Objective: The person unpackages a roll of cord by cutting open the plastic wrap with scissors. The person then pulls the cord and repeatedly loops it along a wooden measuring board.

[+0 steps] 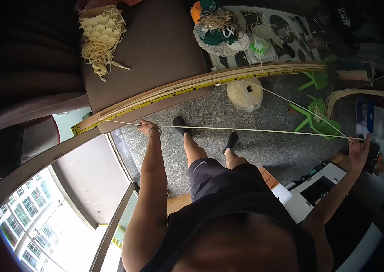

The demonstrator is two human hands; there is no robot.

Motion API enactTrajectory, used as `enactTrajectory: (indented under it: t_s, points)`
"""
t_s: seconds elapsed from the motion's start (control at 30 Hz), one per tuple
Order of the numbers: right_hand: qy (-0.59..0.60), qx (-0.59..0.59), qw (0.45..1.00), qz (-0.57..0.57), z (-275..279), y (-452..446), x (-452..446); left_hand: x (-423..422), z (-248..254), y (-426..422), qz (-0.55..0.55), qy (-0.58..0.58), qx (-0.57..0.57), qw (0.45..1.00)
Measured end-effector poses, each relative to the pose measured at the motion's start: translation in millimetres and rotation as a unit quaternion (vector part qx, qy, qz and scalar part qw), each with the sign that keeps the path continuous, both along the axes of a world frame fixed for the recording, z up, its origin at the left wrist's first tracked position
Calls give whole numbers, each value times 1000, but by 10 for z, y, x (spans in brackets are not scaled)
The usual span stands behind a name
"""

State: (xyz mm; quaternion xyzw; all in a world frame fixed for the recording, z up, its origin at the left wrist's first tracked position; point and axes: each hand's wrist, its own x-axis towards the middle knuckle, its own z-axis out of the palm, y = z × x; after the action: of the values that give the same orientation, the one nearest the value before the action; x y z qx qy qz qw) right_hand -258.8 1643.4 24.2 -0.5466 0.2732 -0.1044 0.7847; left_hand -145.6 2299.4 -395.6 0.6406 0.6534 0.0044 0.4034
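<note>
A pale cord (246,130) runs taut across the view between my two hands. My left hand (146,128) is closed on it near the left end of a long wooden strip, and the cord continues from there to that strip. Far out on the right, my right hand (358,152) is raised and closed around the cord, its fingers partly hidden. From the right hand the cord doubles back towards a large roll of cream cord (245,95) on the floor. A yellow measuring tape (178,92) lies along the wooden strip (155,93).
A knotted cream macrame piece (102,41) lies on a brown padded seat (164,41). A basket of yarn (219,34) stands on a patterned table (287,31). Green stools (319,120) are at the right, a white cabinet (314,192) lower right, a window (33,208) lower left.
</note>
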Motion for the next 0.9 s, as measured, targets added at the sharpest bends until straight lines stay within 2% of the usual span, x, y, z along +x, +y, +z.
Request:
enactTrajectory:
  t_s: [0.03, 0.1, 0.17, 0.23, 0.27, 0.33, 0.37, 0.4, 0.47, 0.5, 0.53, 0.6, 0.63, 0.7, 0.77, 0.83, 0.9]
  points:
    - [-6, -1, 1000, 11, 48, -191, -150, -110, -16, -165, -5, -6, 8, 1000]
    - [16, -11, 988, -154, 77, -627, -383, -379, -375, -407, -6, -74, 29, 997]
    - [-53, 45, 993, -96, 22, -1335, -763, -504, -139, -807, 32, -76, 13, 997]
    - [-102, 76, 992, 3, 265, -1645, -953, -632, 366, -1367, 62, -133, -24, 989]
    - [-108, 74, 991, -11, 324, -1875, -1058, -688, 440, -1565, 48, -138, -27, 989]
    - [-196, 86, 970, 117, 417, -2302, -1215, -867, 453, -1858, 71, -141, -38, 987]
    - [-200, 86, 970, 109, 453, -2495, -1292, -981, 243, -1900, 63, -144, -37, 987]
    - [-209, 51, 976, 44, 480, -2674, -1356, -1083, -108, -1885, 7, -121, 23, 992]
    - [-240, 35, 968, 60, 439, -3019, -1320, -1157, -261, -2017, -44, -95, 100, 989]
    - [-256, 28, 964, 68, 408, -3225, -1319, -1168, -262, -2145, -42, -93, 115, 988]
    - [-259, 75, 962, 43, 334, -3559, -1304, -1164, -253, -2227, -45, -91, 78, 992]
    - [-263, 120, 957, 15, 324, -3837, -1128, -1108, -160, -2459, -61, -71, 81, 992]
    - [-254, 97, 961, 48, 364, -3924, -1027, -1066, -107, -2561, -74, -46, 85, 993]
    - [-249, 65, 964, 72, 487, -3866, -874, -911, -96, -2674, -56, -84, 34, 994]
    - [-293, -3, 942, 165, 679, -3831, -678, -761, 76, -2894, -48, -53, 28, 997]
    - [-314, 21, 935, 163, 842, -3869, -457, -556, 204, -3044, -40, -53, 50, 997]
    - [-250, -48, 962, -94, 949, -3845, -292, -308, 319, -3222, -26, -57, 26, 998]
